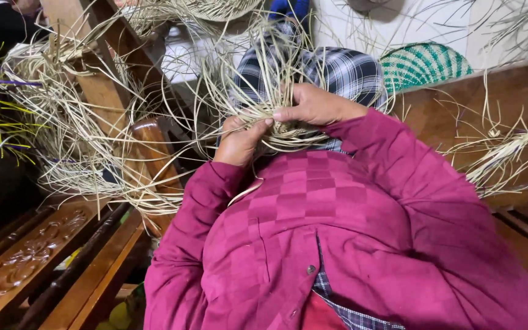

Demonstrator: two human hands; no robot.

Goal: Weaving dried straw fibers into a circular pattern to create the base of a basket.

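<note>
Left hand (pixel 238 142) and right hand (pixel 316 105) meet over a small woven straw piece (pixel 282 129) held on the lap, against the checked cloth (pixel 343 70). The left hand is closed, pinching a few pale strands between thumb and fingers; the right hand curls over the top of the piece, thumb pressing down on the weave, fingers narrow around it. Long loose straw strands (pixel 264 67) fan out from the piece in all directions.

As a judgement, the main risk is that those free ends tangle with the big straw bundle (pixel 62 116) draped on the wooden frame (pixel 102 91) just to the left, so a pull would drag or snap a strand. If the thumb pressure eases, the tight centre could loosen and the weave slip open. A dry strand bent too sharply could also crack.
</note>
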